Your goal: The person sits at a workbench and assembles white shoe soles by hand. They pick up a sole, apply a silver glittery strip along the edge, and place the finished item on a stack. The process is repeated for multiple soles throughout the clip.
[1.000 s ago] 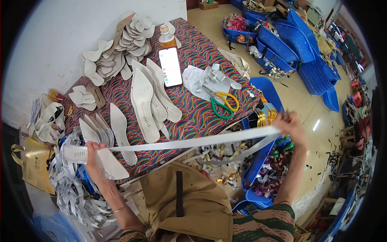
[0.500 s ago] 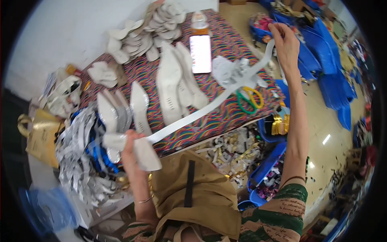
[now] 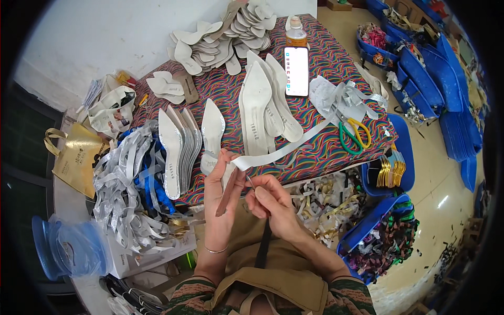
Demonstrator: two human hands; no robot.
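My left hand [image 3: 214, 190] is closed around a shoe insole [image 3: 229, 191], turned so its brown edge shows. A white strip [image 3: 281, 153] starts at that insole and runs right across the table's edge to a pile of silver ribbon [image 3: 349, 97]. Close beside the insole, my right hand [image 3: 275, 202] pinches a thin metal tool [image 3: 249, 180], mostly hidden by the fingers. Beyond my hands lie a single pale insole [image 3: 213, 126], a silver-edged insole stack [image 3: 178, 149] and larger pale insoles [image 3: 257, 105]. Scissors [image 3: 354, 135] with green and yellow handles lie right of them.
The patterned tablecloth [image 3: 231, 89] carries a heap of insoles [image 3: 220, 44], a phone [image 3: 296, 71] and a bottle [image 3: 296, 34]. Silver strips [image 3: 121, 189] hang at the left. Blue bins [image 3: 375, 231] of scraps stand right, and offcuts [image 3: 325, 205] lie below the table edge.
My right hand has come back from the far right, letting go of the strip's far part, to beside my left hand. The insole has turned edge-on, and the view has shifted.
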